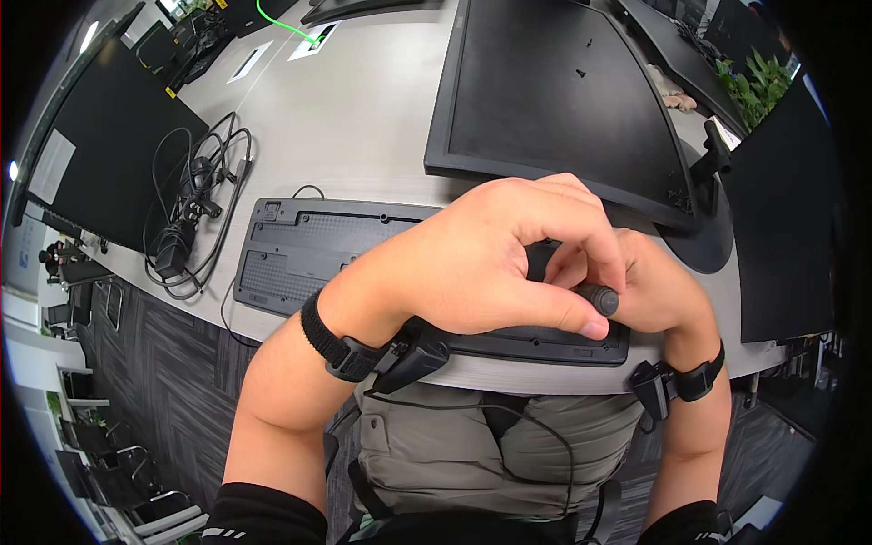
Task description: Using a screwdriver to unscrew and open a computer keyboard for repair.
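Standing at far left, a dark panel bears a pale sheet; beside it on the desk lies a tangle of black cables with a power adapter. Farther back, a white-framed desk opening receives a green cable. Pale desk surface extends from the tangle to the monitor, affording lateral room behind the keyboard, which lies underside up close along the desk's near edge, the person's lap just beyond. Over the keyboard's right half, the left hand pinches a dark ridged handle between thumb and index finger; the handle lies at the fingertips, its rounded end toward the camera, the remainder hidden. The right hand is just beside it, fingers curled and partly covered by the left; whether it grips anything cannot be told. Behind the hands, the monitor carries small dark screw-like pieces; to its right are a black stand, a green plant and, outermost, a black panel.
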`<action>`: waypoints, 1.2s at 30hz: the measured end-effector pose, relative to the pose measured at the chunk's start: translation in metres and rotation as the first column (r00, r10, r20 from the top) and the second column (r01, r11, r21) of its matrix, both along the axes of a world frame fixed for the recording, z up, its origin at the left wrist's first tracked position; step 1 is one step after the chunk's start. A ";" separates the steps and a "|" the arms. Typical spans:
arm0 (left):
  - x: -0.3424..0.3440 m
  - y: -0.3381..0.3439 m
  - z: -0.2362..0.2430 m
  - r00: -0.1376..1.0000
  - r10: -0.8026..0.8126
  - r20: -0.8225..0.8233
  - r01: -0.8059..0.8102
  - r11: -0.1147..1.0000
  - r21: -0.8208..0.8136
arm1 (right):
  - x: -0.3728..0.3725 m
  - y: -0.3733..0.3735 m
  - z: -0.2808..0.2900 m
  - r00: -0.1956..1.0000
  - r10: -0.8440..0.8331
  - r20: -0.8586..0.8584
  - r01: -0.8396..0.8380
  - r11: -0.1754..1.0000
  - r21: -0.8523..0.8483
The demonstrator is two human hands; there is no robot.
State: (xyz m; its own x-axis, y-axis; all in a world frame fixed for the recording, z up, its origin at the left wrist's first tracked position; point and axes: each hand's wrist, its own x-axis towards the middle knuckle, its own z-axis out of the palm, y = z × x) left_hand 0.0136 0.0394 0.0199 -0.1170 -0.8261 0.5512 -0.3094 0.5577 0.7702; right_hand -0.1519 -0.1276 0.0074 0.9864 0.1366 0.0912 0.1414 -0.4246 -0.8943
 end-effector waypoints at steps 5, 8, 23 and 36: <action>-0.005 0.006 0.000 0.984 0.094 -0.154 -0.056 0.970 0.235 | -0.002 0.000 -0.001 0.994 -0.086 -0.067 0.093 0.989 0.119; -0.007 0.003 -0.001 0.986 0.067 -0.156 -0.034 0.978 0.206 | -0.001 0.005 0.000 0.989 -0.140 -0.055 0.146 0.982 0.117; -0.009 -0.005 -0.010 0.958 0.151 -0.242 -0.126 0.985 0.116 | -0.005 0.005 -0.003 0.965 -0.214 -0.153 0.244 0.945 0.220; -0.009 -0.006 -0.009 0.952 0.173 -0.253 -0.145 0.981 0.126 | -0.004 0.005 -0.003 0.964 -0.221 -0.147 0.247 0.950 0.191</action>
State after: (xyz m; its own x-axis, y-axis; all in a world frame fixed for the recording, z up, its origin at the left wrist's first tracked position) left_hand 0.0049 0.0335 0.0105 0.1574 -0.8768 0.4543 -0.1673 0.4297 0.8873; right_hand -0.1558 -0.1231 0.0043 0.9936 -0.1084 -0.0307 -0.0559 -0.2371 -0.9699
